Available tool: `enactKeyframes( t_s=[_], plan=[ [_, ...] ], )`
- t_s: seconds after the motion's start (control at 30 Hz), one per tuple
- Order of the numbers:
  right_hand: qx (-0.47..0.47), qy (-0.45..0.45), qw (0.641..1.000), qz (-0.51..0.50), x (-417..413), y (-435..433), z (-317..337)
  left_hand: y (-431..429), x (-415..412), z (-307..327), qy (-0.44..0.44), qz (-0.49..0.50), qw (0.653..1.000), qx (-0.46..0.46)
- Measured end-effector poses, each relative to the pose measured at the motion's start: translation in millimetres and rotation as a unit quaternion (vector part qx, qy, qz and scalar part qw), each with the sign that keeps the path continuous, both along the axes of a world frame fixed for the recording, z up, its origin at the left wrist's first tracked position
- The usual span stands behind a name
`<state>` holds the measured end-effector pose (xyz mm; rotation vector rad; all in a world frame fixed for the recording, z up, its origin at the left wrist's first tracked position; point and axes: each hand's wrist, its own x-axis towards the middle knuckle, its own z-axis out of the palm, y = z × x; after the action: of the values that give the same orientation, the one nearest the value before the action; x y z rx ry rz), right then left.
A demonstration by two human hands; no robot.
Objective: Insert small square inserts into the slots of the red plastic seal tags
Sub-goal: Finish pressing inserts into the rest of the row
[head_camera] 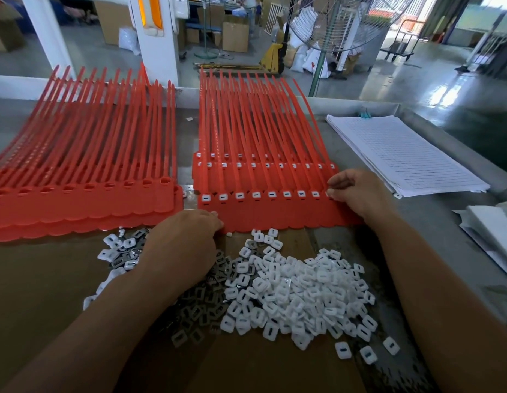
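Head view: two bare hands are reaching from the near edge over a grey table (433, 222).
Right hand (357, 191): it is resting on the right end of the front sheet of red seal tags (275, 215). The fingers are curling and their tips are meeting at the last slot of the front row. A bit of white is showing there, but one cannot tell whether an insert is being pinched.
Left hand (187, 239): it is lying knuckles up, with bent fingertips touching the near left corner of the same sheet. The palm is hidden, so one cannot tell whether it is holding anything.
Front sheet: it is lying right of centre, overlapping similar sheets behind it, with the straps pointing away. Every front-row slot in view is carrying a white insert.
Left stack of red tags (76, 211): it is lying just beside, and its slots are showing open holes.
White square inserts (297, 293): they are lying in a loose heap on brown cardboard (48, 293), just in front of the sheet.
Dark metal pieces (198, 304): they are lying under the left wrist, touching the white heap.
Stack of lined paper (402, 154): it is lying at the far right.
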<state>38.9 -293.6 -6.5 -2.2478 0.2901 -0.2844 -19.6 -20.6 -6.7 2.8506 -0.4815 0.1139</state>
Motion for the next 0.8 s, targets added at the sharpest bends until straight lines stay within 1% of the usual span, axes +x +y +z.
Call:
enactKeyframes(
  t_s=[0.07,0.2,0.27,0.4,0.43,0.5,0.57,0.63,0.7,0.8],
  plan=[
    [0.000,-0.010,1.000,0.003,-1.0,-1.0,-2.6,0.5,0.1,0.5,0.002,0.003,1.000,0.001],
    [0.020,0.001,1.000,0.013,-4.1,-4.5,0.3,0.1,0.4,0.9,0.001,0.008,1.000,0.000],
    [0.010,-0.003,1.000,0.026,-7.7,-4.3,4.7,0.1,-0.1,1.6,0.003,0.006,1.000,0.006],
    [-0.026,-0.040,0.997,0.059,-20.8,6.4,17.8,0.4,-0.2,1.8,0.004,0.003,1.000,0.009],
    [-0.027,-0.043,0.995,0.085,-24.5,11.1,21.7,0.4,-0.4,1.5,0.006,0.004,1.000,0.009],
    [-0.029,-0.030,0.984,0.176,-32.8,23.4,28.7,0.3,-0.6,1.3,0.008,0.003,1.000,0.012],
    [-0.056,0.011,0.961,0.270,-39.8,37.1,32.8,0.5,-0.6,1.4,0.010,0.001,1.000,0.011],
    [-0.093,0.049,0.936,0.337,-44.7,50.3,33.2,0.6,-0.5,1.5,0.011,0.002,1.000,0.010],
    [-0.106,0.069,0.918,0.375,-48.1,59.4,31.0,0.4,-0.8,1.4,0.011,0.002,1.000,0.009],
    [-0.109,0.085,0.907,0.397,-49.9,64.7,27.6,0.2,-1.8,1.4,0.010,0.003,1.000,0.007]
  ],
)
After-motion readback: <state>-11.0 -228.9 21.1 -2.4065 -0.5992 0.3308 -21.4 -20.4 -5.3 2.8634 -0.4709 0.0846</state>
